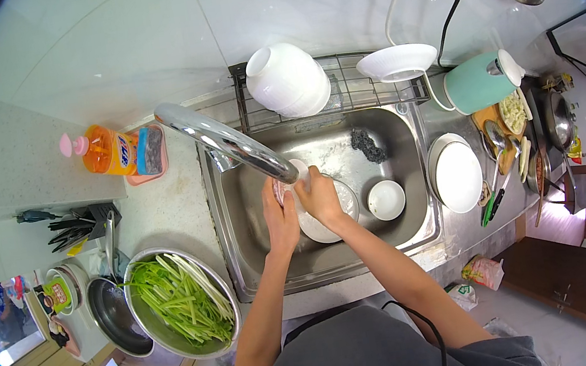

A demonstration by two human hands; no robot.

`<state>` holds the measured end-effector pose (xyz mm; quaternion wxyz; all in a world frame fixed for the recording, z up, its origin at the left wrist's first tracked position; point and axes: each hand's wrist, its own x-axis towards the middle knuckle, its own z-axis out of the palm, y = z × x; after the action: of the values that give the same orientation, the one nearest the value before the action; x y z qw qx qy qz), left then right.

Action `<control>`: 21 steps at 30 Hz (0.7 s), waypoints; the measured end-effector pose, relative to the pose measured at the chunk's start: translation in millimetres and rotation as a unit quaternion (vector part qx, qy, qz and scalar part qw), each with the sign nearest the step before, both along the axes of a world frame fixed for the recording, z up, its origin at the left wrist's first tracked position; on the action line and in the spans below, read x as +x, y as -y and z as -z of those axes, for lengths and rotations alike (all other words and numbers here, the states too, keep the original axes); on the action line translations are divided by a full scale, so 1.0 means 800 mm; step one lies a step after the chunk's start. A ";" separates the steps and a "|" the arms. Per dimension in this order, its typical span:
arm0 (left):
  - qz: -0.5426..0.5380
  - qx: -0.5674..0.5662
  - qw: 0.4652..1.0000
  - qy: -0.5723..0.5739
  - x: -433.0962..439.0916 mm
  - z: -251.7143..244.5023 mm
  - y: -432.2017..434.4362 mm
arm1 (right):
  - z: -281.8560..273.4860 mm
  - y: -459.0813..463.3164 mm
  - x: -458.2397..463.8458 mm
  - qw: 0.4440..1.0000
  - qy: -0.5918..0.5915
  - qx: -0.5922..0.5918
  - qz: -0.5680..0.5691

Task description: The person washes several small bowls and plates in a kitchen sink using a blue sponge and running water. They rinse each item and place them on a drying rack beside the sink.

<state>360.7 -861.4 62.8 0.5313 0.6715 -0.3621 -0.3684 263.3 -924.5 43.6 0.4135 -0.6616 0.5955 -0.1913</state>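
Observation:
Below the spout of the chrome faucet (234,143), my left hand (280,221) grips a small pale dish (300,167) with a pinkish side. My right hand (321,197) has its fingers on the same dish from the right; hands and spout hide most of it, so its exact shape cannot be told. Under my hands a large white bowl (349,206) lies in the stainless steel sink (398,129). A small white bowl (386,200) sits to its right. Farther back on the sink floor is a dark scouring pad (367,145).
White bowls (287,80) and a plate (397,61) stand on the wire rack (350,93). Left are a soap bottle (108,150), a sponge (149,150) and a metal basin (143,339) of green vegetables. Stacked white dishes (458,176) and a mint kettle (478,83) are right.

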 end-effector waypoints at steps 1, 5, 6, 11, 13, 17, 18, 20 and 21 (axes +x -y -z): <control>-0.007 -0.011 1.000 -0.010 0.000 0.002 0.000 | 0.000 0.001 0.000 1.000 0.014 0.011 -0.003; 0.022 0.023 0.999 0.031 0.002 0.002 -0.005 | -0.002 0.000 0.001 0.999 0.010 -0.029 -0.014; 0.023 0.026 0.999 0.028 0.001 -0.001 -0.005 | -0.002 0.001 0.001 1.000 0.018 -0.018 -0.010; 0.049 0.011 0.996 0.073 -0.002 -0.014 -0.005 | 0.008 -0.001 -0.004 0.998 0.052 -0.038 -0.002; 0.001 -0.020 1.000 0.024 -0.003 -0.003 -0.003 | 0.002 -0.001 -0.006 0.997 0.034 -0.062 -0.008; -0.081 0.015 0.996 -0.046 0.009 0.018 0.001 | -0.007 -0.003 -0.010 0.994 -0.031 -0.100 -0.030; -0.101 0.031 0.994 -0.032 0.016 0.059 -0.001 | -0.011 -0.007 -0.008 0.992 -0.026 -0.113 -0.040; -0.111 0.092 0.988 -0.057 0.029 0.072 0.002 | -0.017 -0.012 -0.007 0.987 -0.022 -0.154 -0.041; -0.094 0.132 0.986 -0.032 0.033 0.069 0.004 | -0.021 -0.015 -0.003 0.982 -0.022 -0.183 -0.035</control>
<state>387.3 -864.4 7.5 0.4813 0.7548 -0.2282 -0.3829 260.8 -912.7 60.6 0.2788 -0.7506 0.5357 -0.2680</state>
